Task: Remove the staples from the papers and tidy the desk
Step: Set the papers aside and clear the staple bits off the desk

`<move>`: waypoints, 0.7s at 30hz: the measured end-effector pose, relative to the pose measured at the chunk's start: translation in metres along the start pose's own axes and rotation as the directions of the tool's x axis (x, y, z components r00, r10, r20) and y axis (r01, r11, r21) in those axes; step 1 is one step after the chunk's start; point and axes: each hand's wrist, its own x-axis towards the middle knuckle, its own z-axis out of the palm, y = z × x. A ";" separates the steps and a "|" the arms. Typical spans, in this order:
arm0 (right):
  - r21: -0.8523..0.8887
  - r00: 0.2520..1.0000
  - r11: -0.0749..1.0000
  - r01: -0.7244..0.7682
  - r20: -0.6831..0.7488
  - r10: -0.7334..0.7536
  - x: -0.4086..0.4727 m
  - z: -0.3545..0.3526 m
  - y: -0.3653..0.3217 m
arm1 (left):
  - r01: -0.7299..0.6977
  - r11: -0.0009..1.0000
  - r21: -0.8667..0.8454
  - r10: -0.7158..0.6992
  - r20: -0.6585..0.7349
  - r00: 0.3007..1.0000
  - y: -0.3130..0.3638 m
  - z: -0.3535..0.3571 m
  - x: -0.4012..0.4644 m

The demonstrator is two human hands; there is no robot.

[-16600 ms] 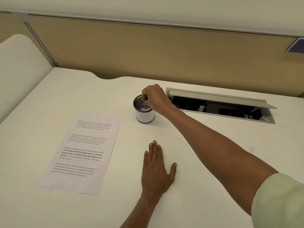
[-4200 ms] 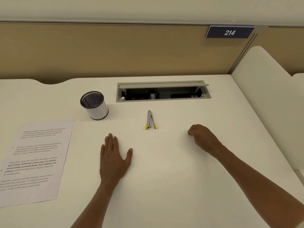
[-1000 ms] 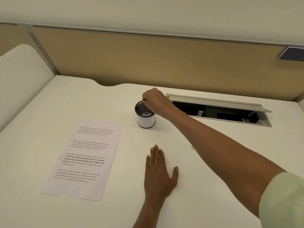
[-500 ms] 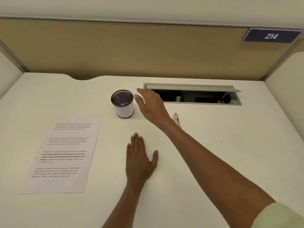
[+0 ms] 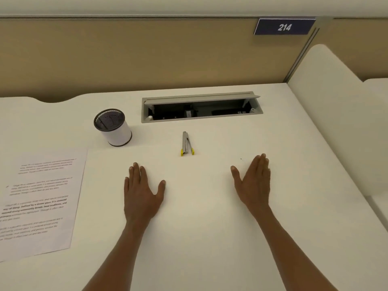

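A printed sheet of paper (image 5: 39,202) lies flat at the left of the white desk (image 5: 199,238). A white cup with a black mesh inside (image 5: 113,127) stands behind it. A small metal staple remover with yellow tips (image 5: 186,143) lies in the middle, just before the cable hatch. My left hand (image 5: 141,192) rests flat on the desk, fingers straight, below and left of the remover. My right hand (image 5: 253,183) is held out with straight fingers over the desk, on its edge, right of the remover. Neither hand holds anything.
An open grey cable hatch (image 5: 201,108) is set into the desk behind the remover. A tan partition (image 5: 147,55) with a blue "214" plate (image 5: 284,27) stands at the back. A white side panel (image 5: 336,106) bounds the right edge.
My right hand has drawn back from the cup to the right of the remover and now lies open. The view has swung to the right. My left hand stays flat.
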 end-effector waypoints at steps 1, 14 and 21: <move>-0.023 0.998 0.998 -0.064 0.020 0.065 0.000 -0.001 0.015 | 0.001 1.000 0.003 -0.001 -0.001 1.000 0.000 0.000 0.001; -0.088 0.971 0.982 0.168 0.185 -0.149 0.037 0.012 0.005 | 0.013 1.000 0.002 -0.013 0.003 1.000 0.000 -0.002 0.000; 0.112 0.931 0.956 0.272 0.222 -0.291 0.042 0.012 0.004 | 0.014 1.000 -0.006 -0.014 0.003 1.000 0.001 -0.002 0.001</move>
